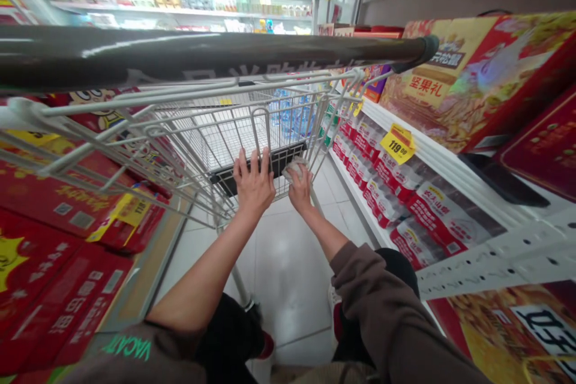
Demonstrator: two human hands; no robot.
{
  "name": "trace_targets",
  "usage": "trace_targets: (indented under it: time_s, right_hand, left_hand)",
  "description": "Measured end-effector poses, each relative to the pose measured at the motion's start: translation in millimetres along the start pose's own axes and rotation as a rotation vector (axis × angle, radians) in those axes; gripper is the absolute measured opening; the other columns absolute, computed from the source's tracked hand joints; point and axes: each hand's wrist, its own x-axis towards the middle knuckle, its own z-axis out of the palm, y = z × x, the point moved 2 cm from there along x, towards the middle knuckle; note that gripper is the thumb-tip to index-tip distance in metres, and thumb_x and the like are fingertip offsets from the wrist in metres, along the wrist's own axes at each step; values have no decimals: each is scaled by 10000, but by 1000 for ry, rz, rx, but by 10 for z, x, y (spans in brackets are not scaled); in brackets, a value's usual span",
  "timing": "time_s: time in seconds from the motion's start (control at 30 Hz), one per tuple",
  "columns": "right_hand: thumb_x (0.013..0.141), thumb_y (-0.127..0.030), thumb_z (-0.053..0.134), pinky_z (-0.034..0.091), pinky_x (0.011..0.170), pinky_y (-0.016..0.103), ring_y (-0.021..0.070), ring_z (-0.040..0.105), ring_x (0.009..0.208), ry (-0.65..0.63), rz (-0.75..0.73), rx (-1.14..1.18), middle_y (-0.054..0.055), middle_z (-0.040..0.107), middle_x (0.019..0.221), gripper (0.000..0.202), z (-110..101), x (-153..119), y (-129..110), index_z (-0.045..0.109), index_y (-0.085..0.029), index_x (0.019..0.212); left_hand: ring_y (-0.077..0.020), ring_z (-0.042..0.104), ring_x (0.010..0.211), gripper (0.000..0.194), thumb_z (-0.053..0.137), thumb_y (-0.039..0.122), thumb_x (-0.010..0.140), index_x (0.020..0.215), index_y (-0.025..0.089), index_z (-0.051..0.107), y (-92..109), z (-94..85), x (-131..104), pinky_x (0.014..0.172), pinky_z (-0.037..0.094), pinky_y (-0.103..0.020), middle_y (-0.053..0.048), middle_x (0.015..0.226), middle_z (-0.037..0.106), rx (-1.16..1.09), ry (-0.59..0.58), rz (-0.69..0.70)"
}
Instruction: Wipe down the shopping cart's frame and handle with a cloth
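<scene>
Head view: a shopping cart (202, 51) stands in a store aisle, its dark handle (270, 51) crossing the upper part of the frame. Both forearms reach in beneath the handle to a black panel (227, 182) on the near wire face of the cart. Left hand (255, 187): fingers extended, slightly spread, laid over the panel's middle; not closed around anything. Right hand (299, 191): fingers bent and gripping a crumpled greyish cloth (294, 167), which lies at the panel's right end. Blue-tinted bottles (297, 114) show through the wires; whether inside the cart or beyond it, cannot tell. Right side: packs of bottles (378, 168) on a low shelf, under a yellow price tag (398, 144) reading 119. Left side: stacked red boxes (58, 294).
</scene>
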Motion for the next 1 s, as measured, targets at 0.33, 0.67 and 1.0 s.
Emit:
trace_targets:
  time_s: [0.33, 0.67, 1.0]
  right_hand:
    - [851, -41, 475, 382, 1222, 458, 248, 441, 1432, 252, 32, 62, 143, 508, 1455, 503, -413, 582, -644, 708, -211, 1264]
    - [869, -75, 482, 358, 1228, 600, 305, 395, 1478, 424, -106, 136, 121, 422, 1544, 502, -1170, 1036, -1189, 635, -259, 1311]
    - [904, -111, 558, 526, 1132, 465, 247, 528, 1341, 193, -374, 145, 82, 529, 1457, 399, -1384, 669, -2002, 682, -275, 1245]
  left_hand:
    - [-407, 123, 1631, 640, 437, 299, 1025, 1647, 166, 357, -14, -4, -26, 1296, 153, -614, -178, 1670, 396, -23, 12, -7]
    - [-395, 150, 1630, 671, 450, 178, 964, 1632, 162, 390, -30, -107, -63, 1289, 193, -620, -183, 1650, 432, -37, 8, 7]
    - [-401, 344, 1564, 516, 458, 256, 985, 1453, 107, 616, -127, -183, -127, 1263, 309, -593, -215, 1529, 569, -79, 90, 83]
